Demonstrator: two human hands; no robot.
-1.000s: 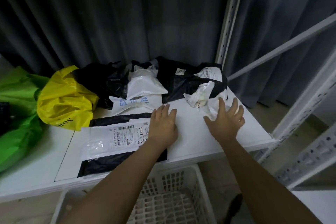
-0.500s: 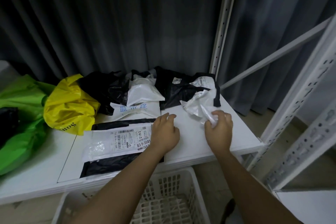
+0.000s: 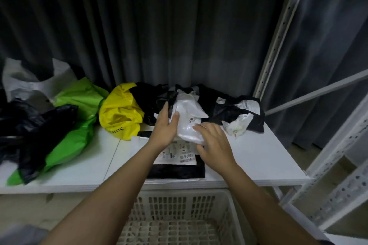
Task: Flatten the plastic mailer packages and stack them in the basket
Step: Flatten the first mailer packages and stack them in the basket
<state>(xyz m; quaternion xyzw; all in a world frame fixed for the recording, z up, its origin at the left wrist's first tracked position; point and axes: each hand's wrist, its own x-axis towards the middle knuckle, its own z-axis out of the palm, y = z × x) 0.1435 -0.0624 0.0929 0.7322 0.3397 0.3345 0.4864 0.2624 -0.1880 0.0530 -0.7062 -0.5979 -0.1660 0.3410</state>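
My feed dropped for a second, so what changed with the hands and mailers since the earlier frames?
Both hands left their earlier spots: the left hand came off the flat black mailer with a white label, the right hand released the crumpled white wrapper. Together they now hold the puffy white plastic mailer, lifted from the pile. The yellow bag and the white slotted basket stayed.

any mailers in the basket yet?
No: the white basket below the shelf shows only its bare slatted bottom, and both hands hold a white mailer over the shelf.
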